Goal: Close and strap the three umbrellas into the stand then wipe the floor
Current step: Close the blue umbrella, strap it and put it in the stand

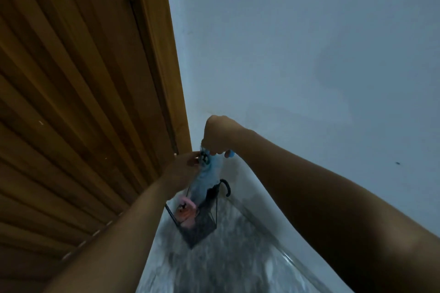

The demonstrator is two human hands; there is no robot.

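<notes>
A light blue umbrella (205,181) stands folded in the dark wire stand (198,226) on the floor. My right hand (217,134) grips its blue handle from above. My left hand (184,169) pinches the upper canopy near its dark strap. Beside it in the stand are a black umbrella (226,187) with a curved handle and a pink umbrella (187,209). The stand's lower part shows through its mesh.
A ribbed wooden door (71,102) fills the left side, its frame meeting the pale wall (309,54) in the corner right behind the stand. The grey marbled floor (226,269) runs toward me between door and wall.
</notes>
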